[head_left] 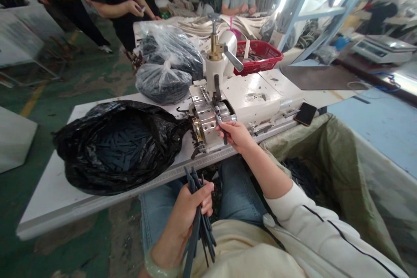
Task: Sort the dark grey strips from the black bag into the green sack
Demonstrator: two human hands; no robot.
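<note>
My left hand (192, 204) is closed round a bundle of dark grey strips (202, 232), held low over my lap. Their ends stick out above and below the fist. My right hand (237, 134) pinches a single dark strip (224, 138) at the metal feed plate of a cream-coloured machine (247, 95). That strip's far end lies at the rollers, under the upright post; I cannot tell how far in it reaches. Left of the machine, an open black plastic bag (169, 139) holds many similar dark strips (122, 145).
Tied clear plastic bags (164, 80) stand behind the black bag. A red basket (260, 57) sits behind the machine, and a phone (305, 114) lies at its right end. A green sack (339, 152) with dark strips hangs at my right. Several people are beyond the table.
</note>
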